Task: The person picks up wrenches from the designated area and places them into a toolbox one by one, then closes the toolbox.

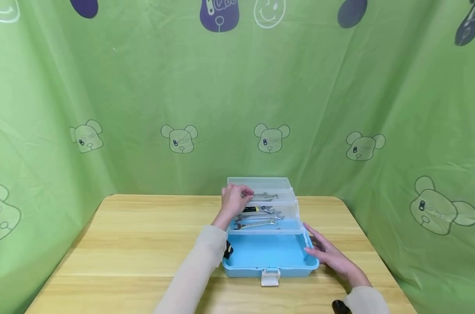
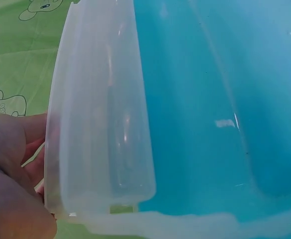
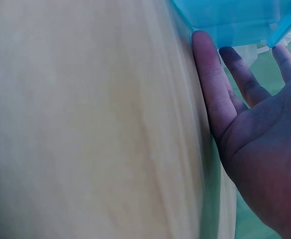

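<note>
A light-blue toolbox stands on the table with its translucent stepped trays opened out toward the back. At the upper tray, my left hand pinches the left end of a silver wrench. In the left wrist view, that hand's fingers show beside and through the cloudy tray wall. Several tools lie in the lower tray, among them an open-ended wrench and an adjustable wrench with a black and yellow handle. My right hand, fingers spread, touches the toolbox's right side.
The box's bare blue bottom compartment faces me, with a white latch on its front. Wooden tabletop lies around the box. A green printed cloth hangs at the back and sides.
</note>
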Tool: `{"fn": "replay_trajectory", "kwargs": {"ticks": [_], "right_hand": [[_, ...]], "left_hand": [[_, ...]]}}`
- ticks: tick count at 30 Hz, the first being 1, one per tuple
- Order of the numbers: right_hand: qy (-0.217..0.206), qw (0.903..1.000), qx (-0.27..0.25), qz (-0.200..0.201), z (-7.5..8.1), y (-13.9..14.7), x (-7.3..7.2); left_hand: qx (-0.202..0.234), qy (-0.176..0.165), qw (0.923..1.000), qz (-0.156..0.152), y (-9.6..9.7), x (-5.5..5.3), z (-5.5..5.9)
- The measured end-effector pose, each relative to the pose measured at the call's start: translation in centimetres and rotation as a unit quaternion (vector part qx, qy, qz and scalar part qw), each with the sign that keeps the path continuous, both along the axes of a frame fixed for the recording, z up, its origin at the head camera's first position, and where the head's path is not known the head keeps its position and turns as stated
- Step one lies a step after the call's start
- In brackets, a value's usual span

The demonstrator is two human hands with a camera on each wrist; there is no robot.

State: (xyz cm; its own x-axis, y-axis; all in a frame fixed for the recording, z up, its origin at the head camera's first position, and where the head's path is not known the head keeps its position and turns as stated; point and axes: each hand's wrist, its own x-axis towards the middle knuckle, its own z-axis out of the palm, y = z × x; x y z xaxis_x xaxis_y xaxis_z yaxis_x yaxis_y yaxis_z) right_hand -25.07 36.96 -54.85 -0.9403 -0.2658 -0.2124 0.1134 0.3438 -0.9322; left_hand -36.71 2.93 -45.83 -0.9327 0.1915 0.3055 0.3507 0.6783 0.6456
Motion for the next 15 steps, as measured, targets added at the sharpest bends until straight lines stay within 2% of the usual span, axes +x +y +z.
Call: {"fn": "replay_trajectory", "kwargs": {"ticks": [10,15], "right_hand": [[-0.002,1.0000,0.000,-0.002,-0.18,0.01,-0.17],[-0.003,1.0000,0.000,-0.003,-0.05,-0.04,-0.04]], "left_hand": [[-0.029,0.007,0.9993,-0.022,-0.37,0.04,-0.22],[-0.029,0.014,0.9990,-0.029,-0.47,0.09,-0.34]]}}
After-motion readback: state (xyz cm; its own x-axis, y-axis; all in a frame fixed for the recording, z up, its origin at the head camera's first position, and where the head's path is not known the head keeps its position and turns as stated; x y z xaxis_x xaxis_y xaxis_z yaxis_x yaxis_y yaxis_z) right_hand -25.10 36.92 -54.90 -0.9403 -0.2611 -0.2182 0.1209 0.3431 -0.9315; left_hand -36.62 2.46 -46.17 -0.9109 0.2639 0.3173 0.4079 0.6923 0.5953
